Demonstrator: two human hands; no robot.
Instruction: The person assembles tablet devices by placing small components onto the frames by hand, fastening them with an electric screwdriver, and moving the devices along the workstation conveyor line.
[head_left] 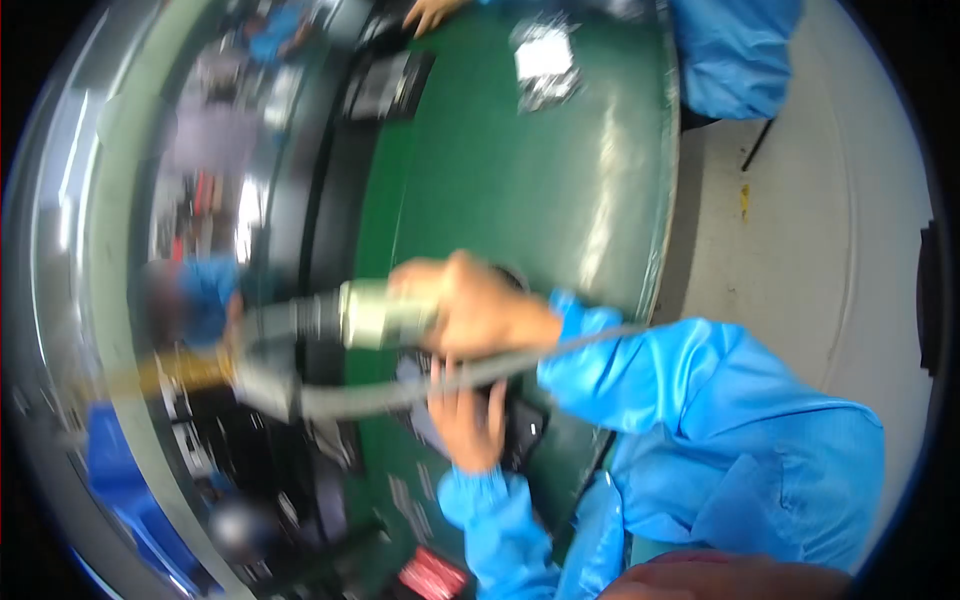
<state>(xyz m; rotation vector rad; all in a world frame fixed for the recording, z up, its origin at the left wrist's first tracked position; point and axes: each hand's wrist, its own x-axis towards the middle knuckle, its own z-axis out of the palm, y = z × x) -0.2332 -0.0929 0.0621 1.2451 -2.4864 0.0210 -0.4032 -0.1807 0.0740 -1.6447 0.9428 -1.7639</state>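
Note:
My right hand [480,305] is wrapped round a pale green tool with a dark end [375,315] that looks like an electric screwdriver; motion blurs it. Just below it, my left hand [467,425] lies with fingers spread on a dark flat device [523,432], whose kind I cannot make out. A grey cable or hose [370,400] crosses in front of the left fingers. Both hands are above the green table mat [490,190].
A silvery plastic bag [545,62] lies on the far part of the mat. Dark trays [388,86] stand at its side. A red packet [432,574] is near the bottom. A co-worker's blue sleeve [735,55] and another person's hand [432,14] are at the top.

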